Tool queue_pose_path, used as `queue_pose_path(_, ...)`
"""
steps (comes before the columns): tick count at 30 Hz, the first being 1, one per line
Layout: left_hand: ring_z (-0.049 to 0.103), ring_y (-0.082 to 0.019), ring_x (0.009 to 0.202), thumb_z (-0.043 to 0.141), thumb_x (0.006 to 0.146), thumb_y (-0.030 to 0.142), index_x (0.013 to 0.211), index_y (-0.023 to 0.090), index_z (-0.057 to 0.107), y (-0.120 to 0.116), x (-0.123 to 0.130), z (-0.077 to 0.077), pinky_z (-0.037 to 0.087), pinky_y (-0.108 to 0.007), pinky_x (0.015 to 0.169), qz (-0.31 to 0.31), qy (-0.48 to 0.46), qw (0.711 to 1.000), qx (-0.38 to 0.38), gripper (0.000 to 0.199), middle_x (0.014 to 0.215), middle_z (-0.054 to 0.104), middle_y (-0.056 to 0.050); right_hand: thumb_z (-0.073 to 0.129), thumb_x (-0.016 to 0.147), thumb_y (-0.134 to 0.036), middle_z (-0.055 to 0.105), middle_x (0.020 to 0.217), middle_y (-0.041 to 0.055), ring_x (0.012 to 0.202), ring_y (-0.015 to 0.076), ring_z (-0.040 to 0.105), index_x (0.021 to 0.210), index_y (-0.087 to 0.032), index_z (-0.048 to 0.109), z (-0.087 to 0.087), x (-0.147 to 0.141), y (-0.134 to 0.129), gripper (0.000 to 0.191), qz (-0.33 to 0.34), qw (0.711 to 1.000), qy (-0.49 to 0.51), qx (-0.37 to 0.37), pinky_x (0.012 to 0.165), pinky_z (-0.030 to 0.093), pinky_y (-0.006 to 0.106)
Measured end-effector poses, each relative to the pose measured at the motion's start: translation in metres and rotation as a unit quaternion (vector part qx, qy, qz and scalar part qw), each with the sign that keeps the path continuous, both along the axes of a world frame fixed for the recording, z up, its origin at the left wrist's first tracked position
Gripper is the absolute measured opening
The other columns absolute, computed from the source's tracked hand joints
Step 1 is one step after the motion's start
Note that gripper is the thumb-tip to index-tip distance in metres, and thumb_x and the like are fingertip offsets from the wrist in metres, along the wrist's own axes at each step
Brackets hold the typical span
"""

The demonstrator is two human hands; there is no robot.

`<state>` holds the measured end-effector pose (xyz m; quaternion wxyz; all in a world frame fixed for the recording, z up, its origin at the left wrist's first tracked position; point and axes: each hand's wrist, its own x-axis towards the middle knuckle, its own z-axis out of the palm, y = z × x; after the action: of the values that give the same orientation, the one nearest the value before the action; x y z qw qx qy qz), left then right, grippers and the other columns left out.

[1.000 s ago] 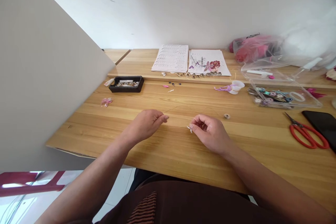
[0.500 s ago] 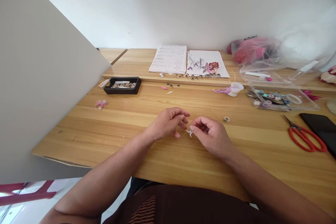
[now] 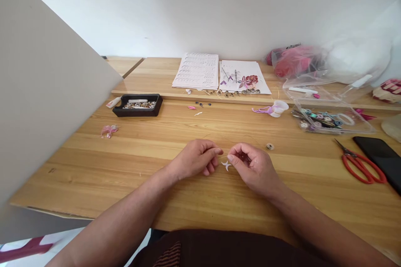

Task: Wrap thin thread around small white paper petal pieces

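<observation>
Both hands have closed inward: left hand (image 3: 196, 160) and right hand (image 3: 252, 164) now nearly touch at mid-bench, near its front edge, fingertips pinched on 1 small white petal piece (image 3: 226, 165) and fine thread; close assembly work proceeds.

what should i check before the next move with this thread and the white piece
1. Left hand pinch on thread: fingers closed at their tips, ok.
2. Right hand hold on white piece: it hangs at the fingertips, ok.
3. Thread through the piece: too fine to see, cannot tell.
4. Spool free to feed: lies alone on the table, ok.
5. Scissors within reach: far to the right, cannot tell.
</observation>
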<state>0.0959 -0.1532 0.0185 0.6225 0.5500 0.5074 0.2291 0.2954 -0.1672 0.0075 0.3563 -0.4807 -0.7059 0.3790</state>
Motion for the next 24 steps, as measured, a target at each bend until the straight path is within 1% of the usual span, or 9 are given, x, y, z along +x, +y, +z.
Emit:
queue_pose_path(2, 0.063, -0.010, 0.051, 0.047, 0.097, 0.040, 0.097, 0.012, 0.070, 0.000, -0.001, -0.001, 0.050, -0.018, 0.044, -0.004, -0.005, 1.000, 0.002, 0.036, 0.066, 0.066, -0.002, 0.062, 0.090, -0.027, 0.061, 0.071, -0.0002, 0.063, 0.0123, 0.052, 0.081, -0.019, 0.063, -0.001, 0.000, 0.000, 0.012, -0.002, 1.000, 0.001, -0.003, 0.056, 0.042, 0.024)
queue_pose_path(4, 0.063, -0.011, 0.051, 0.048, 0.096, 0.044, 0.093, 0.012, 0.070, 0.000, -0.001, -0.001, 0.050, -0.018, 0.044, -0.004, -0.013, 1.000, 0.004, 0.038, 0.067, 0.066, -0.003, 0.062, 0.090, -0.027, 0.061, 0.071, -0.0001, 0.063, 0.0125, 0.052, 0.081, -0.019, 0.063, -0.001, 0.000, 0.001, 0.012, -0.003, 1.000, 0.002, -0.007, 0.057, 0.042, 0.024)
queue_pose_path(7, 0.063, -0.010, 0.053, 0.059, 0.090, 0.038, 0.087, 0.013, 0.070, -0.001, -0.001, 0.000, 0.049, -0.017, 0.044, -0.005, -0.015, 1.000, 0.013, 0.028, 0.068, 0.066, -0.003, 0.062, 0.090, -0.027, 0.060, 0.071, -0.0004, 0.062, 0.0120, 0.052, 0.082, -0.019, 0.064, -0.001, 0.001, 0.001, 0.012, -0.004, 1.000, 0.004, -0.010, 0.056, 0.041, 0.024)
queue_pose_path(9, 0.063, -0.010, 0.054, 0.066, 0.085, 0.034, 0.088, 0.013, 0.071, -0.001, -0.001, 0.001, 0.048, -0.016, 0.044, -0.005, -0.011, 1.000, 0.016, 0.021, 0.067, 0.066, -0.002, 0.062, 0.090, -0.027, 0.061, 0.071, -0.0003, 0.062, 0.0120, 0.052, 0.082, -0.019, 0.064, 0.000, 0.002, 0.001, 0.012, -0.004, 1.000, 0.007, -0.010, 0.057, 0.042, 0.024)
queue_pose_path(11, 0.062, -0.010, 0.053, 0.069, 0.082, 0.031, 0.089, 0.014, 0.071, -0.001, -0.001, 0.002, 0.048, -0.016, 0.044, -0.002, -0.008, 1.000, 0.019, 0.019, 0.066, 0.066, -0.001, 0.061, 0.090, -0.027, 0.061, 0.072, -0.0001, 0.063, 0.0123, 0.053, 0.082, -0.019, 0.064, 0.000, 0.002, 0.000, 0.012, -0.005, 1.000, 0.007, -0.008, 0.057, 0.042, 0.024)
queue_pose_path(14, 0.060, -0.010, 0.050, 0.069, 0.081, 0.032, 0.085, 0.014, 0.070, -0.001, 0.000, 0.001, 0.046, -0.017, 0.043, 0.007, 0.005, 1.000, 0.027, 0.018, 0.063, 0.065, 0.000, 0.061, 0.090, -0.027, 0.061, 0.072, 0.0002, 0.063, 0.0127, 0.054, 0.082, -0.019, 0.063, 0.001, 0.001, -0.001, 0.011, -0.007, 1.000, -0.007, 0.001, 0.057, 0.042, 0.025)
queue_pose_path(19, 0.049, -0.007, 0.039, 0.064, 0.083, 0.030, 0.080, 0.016, 0.066, -0.001, -0.001, 0.000, 0.038, -0.017, 0.040, 0.018, 0.044, 0.998, 0.043, 0.014, 0.051, 0.060, 0.003, 0.060, 0.090, -0.028, 0.063, 0.071, 0.0012, 0.061, 0.0135, 0.054, 0.081, -0.020, 0.062, 0.000, 0.000, 0.002, 0.013, -0.035, 0.999, -0.039, 0.011, 0.056, 0.042, 0.026)
queue_pose_path(22, 0.051, -0.008, 0.041, 0.063, 0.083, 0.029, 0.080, 0.017, 0.066, 0.001, -0.003, -0.001, 0.039, -0.018, 0.044, 0.040, 0.074, 0.993, 0.082, 0.013, 0.051, 0.061, 0.004, 0.060, 0.091, -0.030, 0.065, 0.073, 0.0015, 0.063, 0.0141, 0.055, 0.082, -0.020, 0.063, 0.002, 0.005, 0.007, 0.014, -0.048, 0.998, -0.050, 0.015, 0.057, 0.043, 0.027)
queue_pose_path(24, 0.054, -0.009, 0.045, 0.063, 0.082, 0.030, 0.081, 0.017, 0.068, 0.002, -0.005, -0.003, 0.041, -0.019, 0.048, 0.054, 0.090, 0.988, 0.114, 0.013, 0.054, 0.063, 0.003, 0.060, 0.091, -0.028, 0.065, 0.074, 0.0010, 0.064, 0.0146, 0.057, 0.082, -0.020, 0.064, 0.004, 0.010, 0.010, 0.012, -0.024, 0.997, -0.070, 0.017, 0.061, 0.044, 0.028)
